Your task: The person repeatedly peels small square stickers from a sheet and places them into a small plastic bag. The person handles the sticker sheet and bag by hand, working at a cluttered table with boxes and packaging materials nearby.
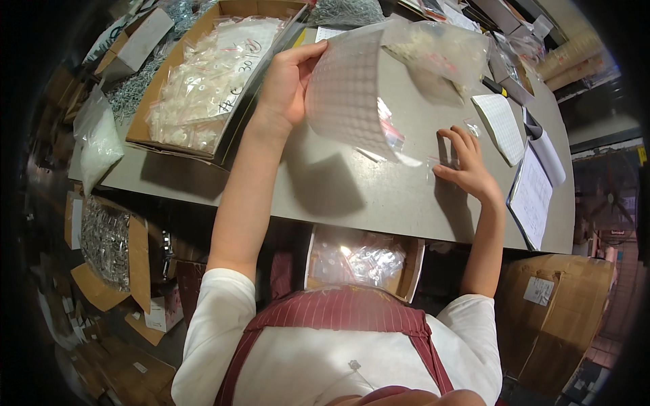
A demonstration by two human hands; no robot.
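One translucent dimpled sheet (349,95) up over the grey table (406,210), left hand (288,84) on its 10 o'clock edge, thumb and fingers closed on it. Right hand (467,166) at 4 o'clock from the sheet, thumb and fingers spread apart; can't tell if it touches the table. Around the sheet: big clear bag (453,51) at 2, notebook (531,203) at 4, box (414,271) of clear packets (365,260) at 6, carton (169,151) of small bags (189,101) at 9

This is a packing workshop, shown by the grey worktable (406,199), small bagged parts (193,91), heaped metal pieces (345,12) and cardboard carton (552,321).
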